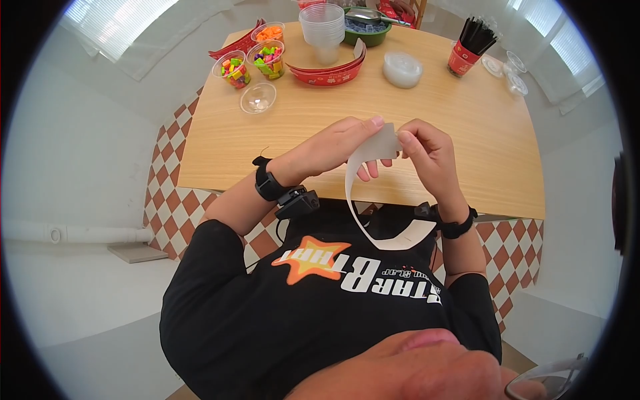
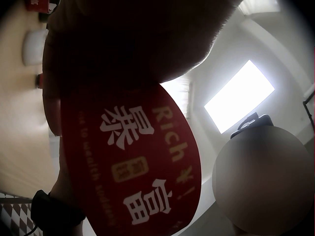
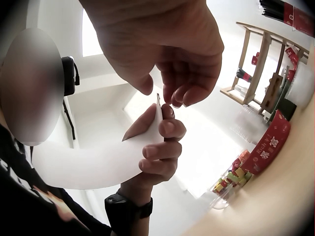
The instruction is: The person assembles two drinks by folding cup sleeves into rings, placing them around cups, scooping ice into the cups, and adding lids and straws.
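A curved paper band hangs between the hands, its pale inner face towards the head view. The left hand point(image 1: 340, 143) grips the band point(image 1: 357, 172) near its upper end, thumb on one face and fingers on the other. In the left wrist view, the band point(image 2: 130, 167) shows its red face with white characters and "Rich". The right hand point(image 1: 430, 152) is at that upper end. In the right wrist view, the right hand point(image 3: 172, 54) has bent fingers and a parted thumb around the tip of the white-faced band point(image 3: 88, 164). The lower end hangs by the black shirt.
On the wooden table point(image 1: 280, 153) stand cups of coloured pieces point(image 1: 269, 61), a clear lid point(image 1: 258, 98), red bands point(image 1: 327, 76), stacked clear cups point(image 1: 323, 27) and stacked lids point(image 1: 403, 69). Farther back are a green bowl point(image 1: 367, 37) and a red cup of black straws point(image 1: 461, 59).
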{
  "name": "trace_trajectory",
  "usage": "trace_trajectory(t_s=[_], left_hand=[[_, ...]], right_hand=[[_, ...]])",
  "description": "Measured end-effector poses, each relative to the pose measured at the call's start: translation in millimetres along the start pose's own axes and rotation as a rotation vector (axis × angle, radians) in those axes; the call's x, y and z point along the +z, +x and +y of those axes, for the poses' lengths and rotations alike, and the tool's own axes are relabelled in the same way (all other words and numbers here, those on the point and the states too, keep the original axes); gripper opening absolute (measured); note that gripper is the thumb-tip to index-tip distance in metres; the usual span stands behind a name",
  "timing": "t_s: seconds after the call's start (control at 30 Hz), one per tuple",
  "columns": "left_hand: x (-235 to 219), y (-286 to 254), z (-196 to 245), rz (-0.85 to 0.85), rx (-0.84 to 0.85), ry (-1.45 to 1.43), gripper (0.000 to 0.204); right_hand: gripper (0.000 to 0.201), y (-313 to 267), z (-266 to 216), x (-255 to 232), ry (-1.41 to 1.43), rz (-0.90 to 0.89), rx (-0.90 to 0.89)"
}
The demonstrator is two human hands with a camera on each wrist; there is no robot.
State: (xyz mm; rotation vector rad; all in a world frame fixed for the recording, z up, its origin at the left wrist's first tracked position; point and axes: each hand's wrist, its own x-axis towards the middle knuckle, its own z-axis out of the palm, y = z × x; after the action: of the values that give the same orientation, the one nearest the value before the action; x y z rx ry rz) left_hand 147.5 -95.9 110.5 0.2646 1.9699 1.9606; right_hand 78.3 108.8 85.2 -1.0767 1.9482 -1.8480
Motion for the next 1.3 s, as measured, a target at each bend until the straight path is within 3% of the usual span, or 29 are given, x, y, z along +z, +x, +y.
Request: trace_trajectory(t_s=[0.03, 0.57, 0.97, 1.07, 1.17, 1.23, 1.3], left_hand=[[-1.0, -0.5, 0.3, 0.013, -0.004, -0.01, 0.061], [-0.4, -2.9, 4.0, -0.02, -0.023, -0.02, 0.061], [-2.7, -2.5, 6.3, -0.028, -0.042, -0.008, 0.061], [-2.5, -1.6, 4.4, -0.04, -0.046, -0.005, 0.061], [-1.2, -0.4, -0.6, -0.025, -0.057, 0.014, 0.064], [-1.0, 1.2, -6.0, -0.027, -0.046, 0.052, 0.063], [-1.8, 2.3, -7.7, -0.03, -0.044, 0.037, 0.063]], right_hand=[[0.007, 0.6, -1.2, 1.8, 0.13, 0.043, -0.01], [0.004, 0.3, 1.6, -4.8, 0.056, -0.05, -0.093], [0.005, 6.5, -7.8, -11.8, 0.21, -0.166, 0.042], [0.003, 5.9, -3.4, -9.0, 0.173, -0.141, 0.024], [0.006, 4.7, -3.0, -4.5, -0.063, -0.066, -0.062], [0.01, 4.0, -6.7, -0.2, -0.408, 0.021, -0.229], [0.012, 3.9, -0.8, -1.2, -0.372, 0.018, -0.232]])
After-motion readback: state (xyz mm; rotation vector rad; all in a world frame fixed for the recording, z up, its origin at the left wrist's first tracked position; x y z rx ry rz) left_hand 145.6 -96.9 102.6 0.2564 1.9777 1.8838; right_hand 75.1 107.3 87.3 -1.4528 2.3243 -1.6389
